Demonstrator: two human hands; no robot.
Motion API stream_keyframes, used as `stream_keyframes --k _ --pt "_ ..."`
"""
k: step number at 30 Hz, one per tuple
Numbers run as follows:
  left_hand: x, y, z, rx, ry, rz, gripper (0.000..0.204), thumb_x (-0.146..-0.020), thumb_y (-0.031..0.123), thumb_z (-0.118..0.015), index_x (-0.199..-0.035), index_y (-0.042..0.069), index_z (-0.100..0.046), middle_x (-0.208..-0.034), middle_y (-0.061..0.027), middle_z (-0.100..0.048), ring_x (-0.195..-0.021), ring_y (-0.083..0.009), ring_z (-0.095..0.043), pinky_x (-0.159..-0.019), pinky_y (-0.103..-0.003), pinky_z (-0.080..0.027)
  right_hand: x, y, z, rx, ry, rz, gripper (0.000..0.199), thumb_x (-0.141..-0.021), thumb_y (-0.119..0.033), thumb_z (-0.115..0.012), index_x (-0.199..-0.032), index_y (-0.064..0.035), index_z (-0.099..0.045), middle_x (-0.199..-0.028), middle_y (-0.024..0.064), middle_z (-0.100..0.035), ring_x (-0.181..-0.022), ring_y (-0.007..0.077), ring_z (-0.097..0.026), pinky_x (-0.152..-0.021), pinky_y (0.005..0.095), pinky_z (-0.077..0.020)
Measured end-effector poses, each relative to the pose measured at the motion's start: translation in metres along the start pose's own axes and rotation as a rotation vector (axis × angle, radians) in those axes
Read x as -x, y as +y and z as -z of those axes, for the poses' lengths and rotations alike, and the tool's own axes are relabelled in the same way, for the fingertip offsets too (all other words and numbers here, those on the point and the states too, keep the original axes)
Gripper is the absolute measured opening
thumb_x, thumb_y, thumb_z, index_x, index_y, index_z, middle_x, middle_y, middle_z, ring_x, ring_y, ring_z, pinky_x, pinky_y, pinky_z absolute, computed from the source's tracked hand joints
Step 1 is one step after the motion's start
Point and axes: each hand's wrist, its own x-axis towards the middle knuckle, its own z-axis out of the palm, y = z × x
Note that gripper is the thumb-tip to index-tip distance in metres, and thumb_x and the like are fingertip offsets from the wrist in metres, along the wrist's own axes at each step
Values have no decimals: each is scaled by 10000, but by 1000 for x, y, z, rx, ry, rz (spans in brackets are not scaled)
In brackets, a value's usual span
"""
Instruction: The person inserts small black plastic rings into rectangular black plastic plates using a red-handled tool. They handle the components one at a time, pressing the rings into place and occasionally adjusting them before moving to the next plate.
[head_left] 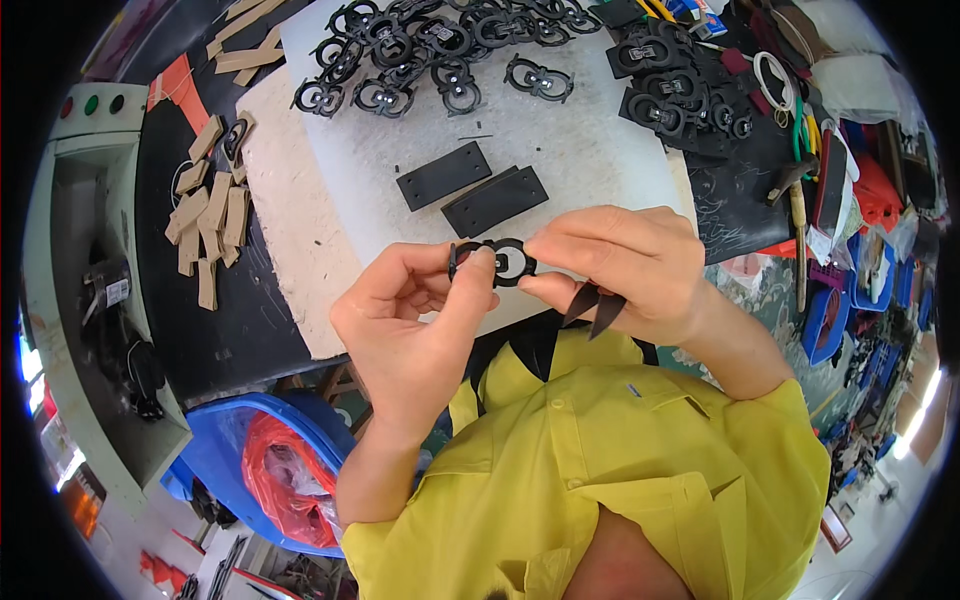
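In front of my chest, a small black buckle (512, 264) with two rings is held between both hands. My left hand (410, 315) pinches its left side, the thumb lying across the middle. The fingertips of my right hand (630, 265) grip its right edge. Two dark pointed pieces (597, 308) stick out below my right fingers; I cannot make out what they belong to. Just beyond my hands, two black rectangular pieces with small holes lie on the white sheet: the left piece (445, 175) and the right piece (495, 201), which shows another edge beneath it.
Several similar buckles (455, 85) are heaped at the far side of the sheet. More sit on black pieces (668, 85) at the far right. Tan strips (210, 215) lie scattered on the left. Below the table's left edge stands a blue bin (215, 440) with a red bag.
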Motion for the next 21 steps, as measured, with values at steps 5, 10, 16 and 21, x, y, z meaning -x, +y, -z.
stream_keyframes --k 5,10,16,21 --pt "-2 -8 10 209 -397 215 302 -792 -54 -559 -1093 -34 -573 -822 5 -554 -719 -29 -470 -637 -168 -382 -8 3 1 -22 -16 40 194 -684 -61 -725 -853 -25 -637 -801 69 -623 -617 182 -616 -491 273 -494" --pt "2 -15 -2 276 -99 37 187 -803 -41 -622 -980 -51 -565 -815 -64 -610 -710 -96 -592 -627 -216 -498 -11 -9 4 -237 16 -420 153 -708 -78 -738 -834 -32 -664 -771 56 -629 -531 116 -534 -450 231 -424" --pt "10 -22 -4 -23 75 -228 180 -756 -56 -674 -910 -54 -582 -792 -93 -633 -677 -110 -626 -601 -209 -516 -2 -16 -5 -307 -34 -555 154 -708 -57 -742 -828 -9 -657 -709 67 -617 -525 96 -520 -463 208 -402" --pt "13 -17 2 -23 81 -154 147 -742 -60 -677 -868 -51 -603 -746 -72 -633 -665 -83 -611 -582 -190 -497 8 -8 -16 -106 88 -140 218 -682 -78 -758 -862 -10 -656 -775 90 -628 -587 151 -608 -470 257 -481"
